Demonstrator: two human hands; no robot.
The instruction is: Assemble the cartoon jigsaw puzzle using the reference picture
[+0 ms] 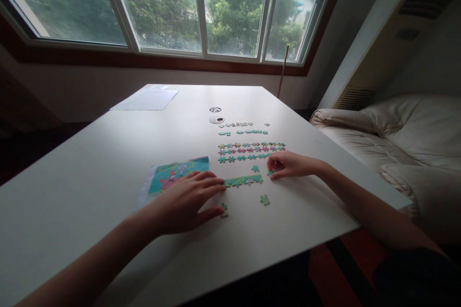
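Small jigsaw pieces seem to be getting sorted and joined. The left hand (198, 196) is spread wide, fingertips by the left end of the joined strip (244, 181). The right hand (283, 165) has a narrow grip around a green piece (270, 172), just right of the strip; I cannot tell if it pinches it. The next move calls for careful lining up. Rows of pieces (243, 150) and a picture sheet (179, 175) lie on the white counter (90, 163), near a big window (230, 9) and a pale sofa (360, 139).

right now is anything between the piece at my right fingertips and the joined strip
Nothing visible stands between that green piece and the right end of the joined strip. A loose piece lies on the strip's window side, off that path.
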